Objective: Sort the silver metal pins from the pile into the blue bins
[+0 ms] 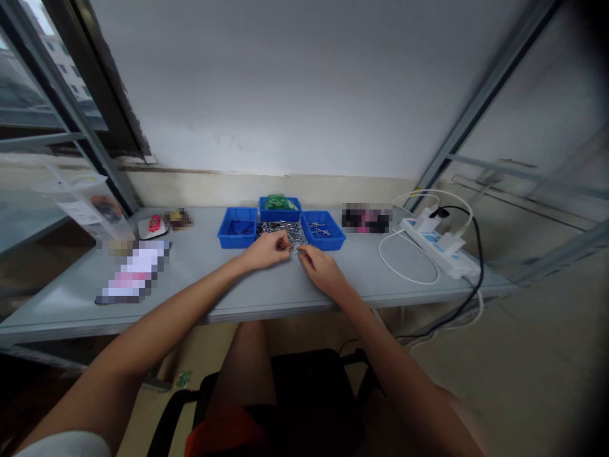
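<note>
My left hand (269,250) is closed in a pinch at the front of a pile of small, slim, shiny metal pieces (281,226). Just to its right, my right hand (321,266) is pinched too, its fingertips close to the left ones. A small metal glint shows between the fingertips; its exact kind is too small to make out. Around the pile stand three blue bins: the left bin (225,240) with dark blue shapes inside, the back bin (280,214) with green plastic packets (280,202), and the right bin (328,243) with several thin metal pieces (320,229).
A white power strip (440,249) with plugs and looping cables lies on the right of the grey table (280,289). Blurred-out items (365,218) lie by the wall and a blurred flat item (134,271) at left. A clear plastic container (90,206) stands far left, near a red object (155,223).
</note>
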Available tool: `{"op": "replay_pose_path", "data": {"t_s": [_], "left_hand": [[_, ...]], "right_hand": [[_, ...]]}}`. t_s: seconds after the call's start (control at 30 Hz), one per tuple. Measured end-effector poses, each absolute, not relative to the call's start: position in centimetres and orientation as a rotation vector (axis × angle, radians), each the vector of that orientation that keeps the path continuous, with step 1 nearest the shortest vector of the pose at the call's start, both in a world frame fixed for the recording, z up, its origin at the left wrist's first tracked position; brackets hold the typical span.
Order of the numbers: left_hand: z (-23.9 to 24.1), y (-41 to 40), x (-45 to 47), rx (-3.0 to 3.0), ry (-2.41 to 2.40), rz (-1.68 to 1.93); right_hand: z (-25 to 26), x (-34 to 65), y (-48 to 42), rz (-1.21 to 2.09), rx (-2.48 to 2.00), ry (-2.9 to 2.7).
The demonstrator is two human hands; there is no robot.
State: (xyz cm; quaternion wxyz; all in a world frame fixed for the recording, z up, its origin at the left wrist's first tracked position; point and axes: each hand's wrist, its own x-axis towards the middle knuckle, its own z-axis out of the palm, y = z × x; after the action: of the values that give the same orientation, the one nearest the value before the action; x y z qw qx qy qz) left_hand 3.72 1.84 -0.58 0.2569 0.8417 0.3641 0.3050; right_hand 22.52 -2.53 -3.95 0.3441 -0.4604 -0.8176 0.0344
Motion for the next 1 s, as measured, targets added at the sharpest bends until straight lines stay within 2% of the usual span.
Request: {"op": "replay_pose_path", "data": {"t_s": [1.0], "left_hand": [[-0.47, 1.72, 3.74, 2.368, 0.915, 0.859]], "right_hand": [[-4.34, 22.58, -2.42, 0.157, -1.167, -2.230]]}}
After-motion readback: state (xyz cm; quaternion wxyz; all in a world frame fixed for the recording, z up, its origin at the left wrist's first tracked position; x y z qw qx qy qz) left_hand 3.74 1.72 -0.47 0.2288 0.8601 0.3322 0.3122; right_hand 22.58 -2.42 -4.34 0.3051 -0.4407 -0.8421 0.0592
